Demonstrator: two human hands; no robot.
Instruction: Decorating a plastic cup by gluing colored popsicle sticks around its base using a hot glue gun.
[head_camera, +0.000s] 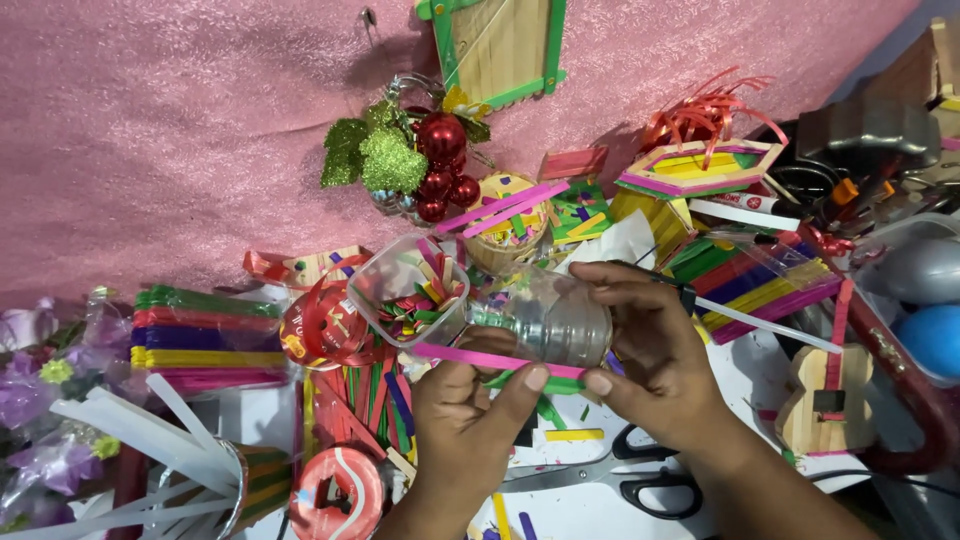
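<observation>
Left hand (465, 430): thumb pressing a pink craft stick (490, 359) against the clear plastic bottle (545, 318).
Right hand (650, 350): gripping that bottle's side.
Nearby: black scissors (640, 480) on the table (740, 375).

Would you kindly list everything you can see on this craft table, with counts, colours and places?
clear plastic bottle: one, transparent, centre, on its side in both hands
pink craft stick: one, pressed along the bottle
clear tub: one, coloured stick bits inside, left of bottle
stick stacks: several, green, red, purple, yellow, pink, left
red baubles: a cluster with green glitter leaves, upper centre
scissors: one, black handles, bottom
wooden guitar: one, right
left hand: under bottle
right hand: on bottle's right end
</observation>
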